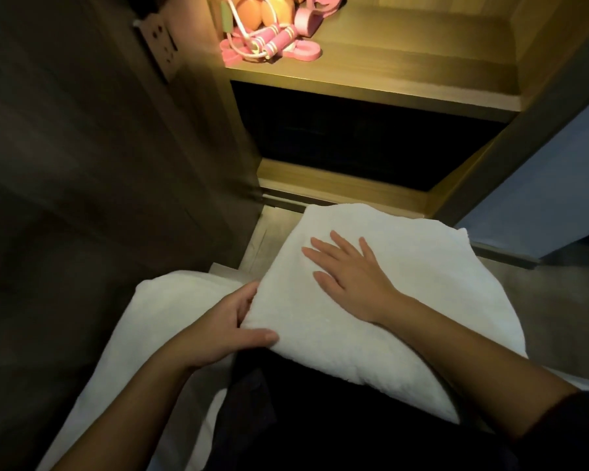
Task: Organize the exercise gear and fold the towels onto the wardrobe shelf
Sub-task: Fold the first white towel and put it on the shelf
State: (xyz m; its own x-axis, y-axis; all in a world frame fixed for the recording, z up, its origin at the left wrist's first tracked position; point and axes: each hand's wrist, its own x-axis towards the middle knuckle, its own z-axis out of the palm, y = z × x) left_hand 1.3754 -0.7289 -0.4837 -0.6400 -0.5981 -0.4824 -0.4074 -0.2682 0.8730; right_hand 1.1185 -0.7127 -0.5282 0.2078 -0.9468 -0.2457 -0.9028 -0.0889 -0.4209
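1. Two towels in view. The folded white terry towel [371,300] lies across my lap on my dark trousers [320,419], in front of the open wardrobe and not on the shelf.
2. My right hand [351,283] is released: palm down, fingers straight and spread, pressing flat on the top of the folded white terry towel near its middle.
3. My left hand [228,331] grasps that towel's near-left corner, thumb along the near edge and fingers curled at the left edge (fingertips hidden by the cloth).
4. The second white towel [170,321] lies loose to my left, partly under my left forearm, trailing down past my leg.
5. The lit wooden wardrobe shelf [405,73] is above and beyond the towels. The exercise gear sits bunched at its left end.
6. Gear: a pink skipping rope [279,40] with striped handles at the front, a pink loop-shaped band [306,51] just beside it at the shelf edge, and orange rounded pieces [252,11] behind (cut off by the frame top, so I cannot tell what they are).
7. Below the shelf is a dark compartment [354,141]; its contents cannot be made out.
8. The dark wardrobe door [82,130] stands open on the left.
9. Grey floor [558,300] shows to the right.
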